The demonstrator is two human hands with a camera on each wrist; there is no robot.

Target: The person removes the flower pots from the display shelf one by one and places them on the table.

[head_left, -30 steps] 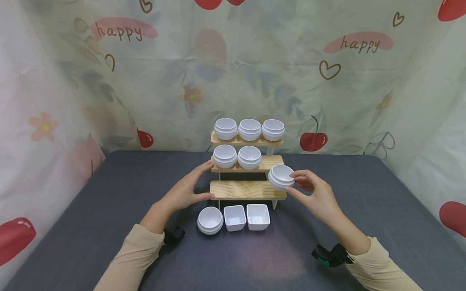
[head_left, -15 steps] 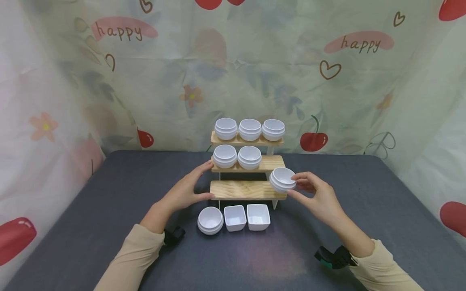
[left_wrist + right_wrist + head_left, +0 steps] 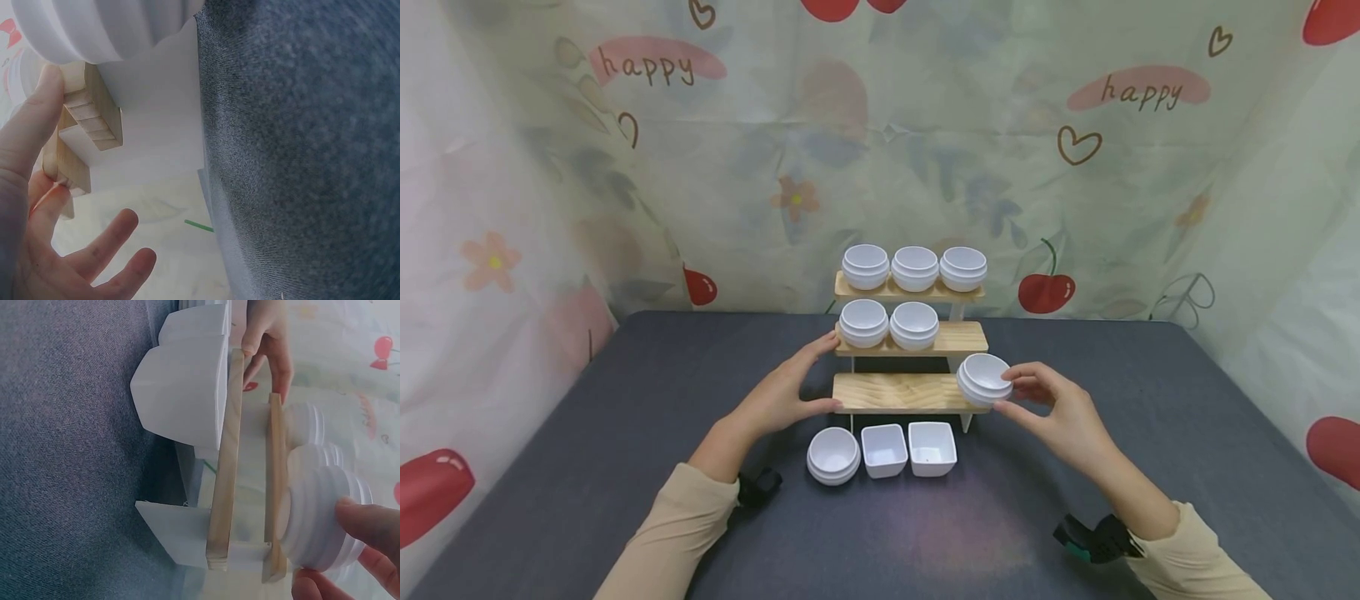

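Note:
My right hand [image 3: 1063, 412] pinches a round white ridged bowl [image 3: 982, 382] between thumb and fingers. In the right wrist view this bowl [image 3: 315, 519] hangs apart from the lowest shelf [image 3: 226, 469], over that shelf's right end. With its fingers spread, my left hand [image 3: 778, 387] touches the left side of the three-tier wooden stand [image 3: 895, 393]. Its thumb [image 3: 31, 125] lies against the end of the lowest shelf, and fingertips meet the middle shelf [image 3: 65, 165]; other fingers stretch out free. Two round bowls [image 3: 913, 325] sit on the middle shelf and three [image 3: 914, 268] on the top one.
In front of the stand a round bowl [image 3: 833, 456] and two square bowls [image 3: 884, 451] stand in a row on the dark tablecloth [image 3: 970, 533]. Behind is a printed curtain [image 3: 737, 167]. Each wrist wears a black camera [image 3: 1097, 537].
The right hand has brought its bowl lower and slightly to the right, at the lowest shelf's right end. The left hand and the other bowls stay where they were.

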